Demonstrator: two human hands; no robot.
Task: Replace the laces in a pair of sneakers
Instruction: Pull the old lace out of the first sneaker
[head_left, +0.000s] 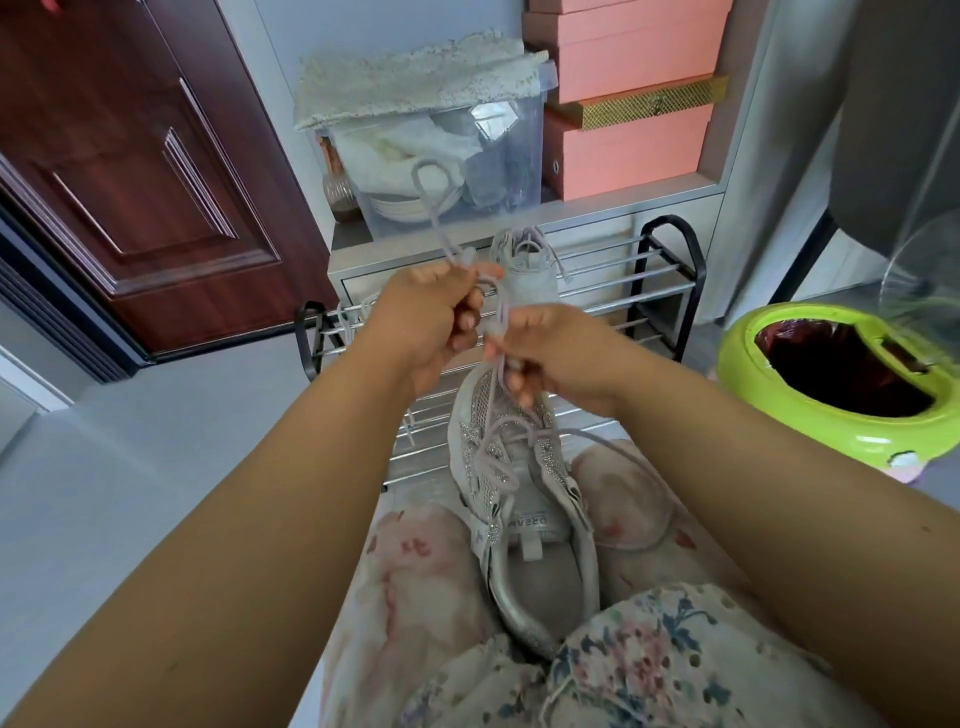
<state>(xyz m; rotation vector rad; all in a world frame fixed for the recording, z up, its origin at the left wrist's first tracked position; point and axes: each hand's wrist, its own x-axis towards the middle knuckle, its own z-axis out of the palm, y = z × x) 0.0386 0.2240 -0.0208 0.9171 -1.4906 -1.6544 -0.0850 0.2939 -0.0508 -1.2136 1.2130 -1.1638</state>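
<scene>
With the sneaker (519, 499) wedged heel-first between the knees to keep it steady, the left hand (426, 322) pinches a raised loop of the pale lace (431, 208) while the right hand (550, 353) grips the strand below, apparently to feed it onward.

We see both forearms bare up to the frame's lower edge, no sleeves, watch or rings showing. The left hand (421, 322) and right hand (558, 353) have short, unpainted nails on the fingers (470, 319). Our legs wear loose, pale fabric (415, 597) printed with faded pink flowers; nearer us it shows blue and pink blossoms with small eyelet holes.
</scene>
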